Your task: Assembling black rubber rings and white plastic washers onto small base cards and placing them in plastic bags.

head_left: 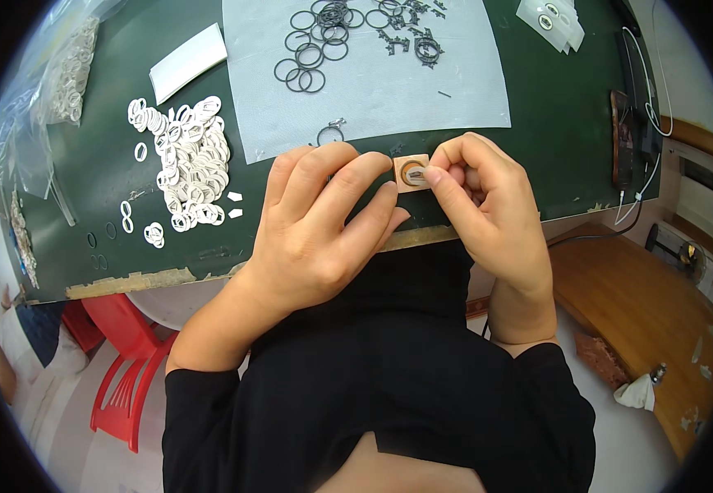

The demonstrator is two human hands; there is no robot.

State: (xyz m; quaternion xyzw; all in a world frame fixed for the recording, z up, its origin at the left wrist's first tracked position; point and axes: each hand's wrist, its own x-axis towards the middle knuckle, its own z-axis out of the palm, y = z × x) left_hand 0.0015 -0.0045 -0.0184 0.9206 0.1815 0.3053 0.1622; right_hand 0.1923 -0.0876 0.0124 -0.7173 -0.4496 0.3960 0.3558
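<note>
A small square tan block (402,186) lies near the table's front edge, between my hands. On its face is a dark and orange ring around a small pale piece (415,174). My left hand (315,218) is closed against the block's left edge, its fingers curved and the fingertips at the side. From the right, my right hand (488,201) pinches the pale piece between thumb and index finger, and these partly cover it. Just beyond my left hand lies a single black ring (320,131) with a small metallic bit at its top.
White oval rings (196,164) lie heaped at the left, beside a stack of white cards (188,62). Black rings (310,56) and small black star-shaped parts (396,43) are spread on a pale sheet (455,107). Clear bags (36,90) lie far left; a cabled device (622,140) sits right.
</note>
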